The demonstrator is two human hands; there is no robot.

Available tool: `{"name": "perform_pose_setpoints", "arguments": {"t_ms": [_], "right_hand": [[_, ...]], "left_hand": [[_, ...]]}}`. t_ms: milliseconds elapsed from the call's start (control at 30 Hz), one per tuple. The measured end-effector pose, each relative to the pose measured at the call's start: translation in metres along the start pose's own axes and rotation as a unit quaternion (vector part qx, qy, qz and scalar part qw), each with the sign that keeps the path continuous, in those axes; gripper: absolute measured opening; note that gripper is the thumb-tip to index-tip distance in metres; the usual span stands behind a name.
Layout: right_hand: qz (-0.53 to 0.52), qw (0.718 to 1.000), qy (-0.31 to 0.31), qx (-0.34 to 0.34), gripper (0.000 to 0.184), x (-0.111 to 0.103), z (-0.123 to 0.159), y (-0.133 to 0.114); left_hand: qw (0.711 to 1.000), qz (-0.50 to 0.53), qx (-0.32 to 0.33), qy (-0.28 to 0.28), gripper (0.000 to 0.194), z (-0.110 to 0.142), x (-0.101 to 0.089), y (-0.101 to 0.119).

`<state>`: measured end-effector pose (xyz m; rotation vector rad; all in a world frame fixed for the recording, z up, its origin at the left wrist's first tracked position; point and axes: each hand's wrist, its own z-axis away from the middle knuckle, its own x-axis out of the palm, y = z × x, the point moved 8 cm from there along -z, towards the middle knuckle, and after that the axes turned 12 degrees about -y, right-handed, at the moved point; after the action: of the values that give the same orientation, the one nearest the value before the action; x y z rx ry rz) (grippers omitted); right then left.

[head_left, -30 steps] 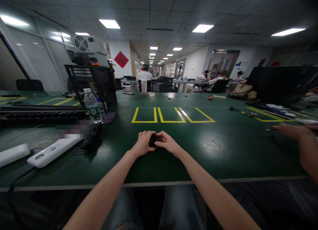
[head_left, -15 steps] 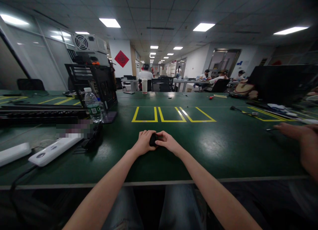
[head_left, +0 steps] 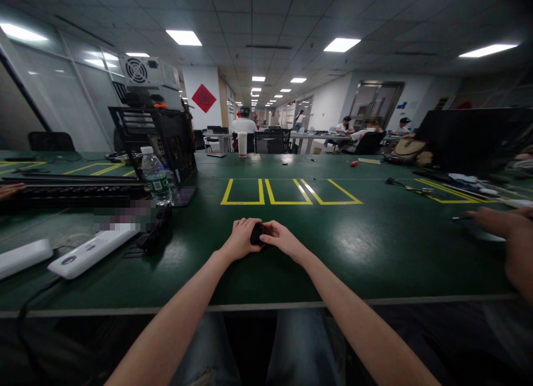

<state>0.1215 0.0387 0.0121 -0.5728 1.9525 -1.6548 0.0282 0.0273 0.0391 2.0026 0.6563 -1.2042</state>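
Observation:
A small black rounded object (head_left: 257, 234) is between my two hands, low over the green table (head_left: 266, 275). Much of it is covered by fingers, so its exact kind does not show. My left hand (head_left: 242, 239) wraps its fingers over the left side and top. From the right, my right hand (head_left: 282, 239) pinches the object's edge with thumb and fingertips. Both forearms reach in over the table's front edge. Just beyond the hands lie several yellow tape outlines (head_left: 287, 203) on the tabletop.
On the left stand a water bottle (head_left: 156, 178), a black computer case (head_left: 166, 141) and a white power strip (head_left: 97, 251). A white cup (head_left: 242, 145) is at the back. Another person's hand (head_left: 499, 222) rests at the right, near a monitor (head_left: 474, 141); another hand (head_left: 10, 190) shows far left.
My hands and the black object stay in place. Another person's hand has come in at the left edge, and the one at the right has shifted slightly right.

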Motion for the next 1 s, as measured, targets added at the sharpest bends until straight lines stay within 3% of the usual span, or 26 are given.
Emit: {"name": "perform_pose_setpoints", "arguments": {"t_ms": [267,500,700,1000], "right_hand": [[0.006,1.0,-0.004,-0.027,0.031,0.003,0.004,-0.012],[-0.008,1.0,0.009,-0.011,0.035,-0.002,0.0,-0.002],[-0.015,0.999,-0.03,-0.022,0.041,0.006,0.004,-0.01],[0.002,1.0,0.022,0.004,0.032,-0.002,0.001,-0.003]], "left_hand": [[1.0,-0.004,0.0,-0.001,0.058,0.001,-0.001,0.002],[1.0,-0.007,0.001,-0.001,0.058,0.0,0.0,0.001],[1.0,-0.004,-0.002,-0.004,0.059,0.0,0.001,-0.001],[1.0,0.004,-0.003,-0.004,0.057,0.0,0.0,0.001]]}}
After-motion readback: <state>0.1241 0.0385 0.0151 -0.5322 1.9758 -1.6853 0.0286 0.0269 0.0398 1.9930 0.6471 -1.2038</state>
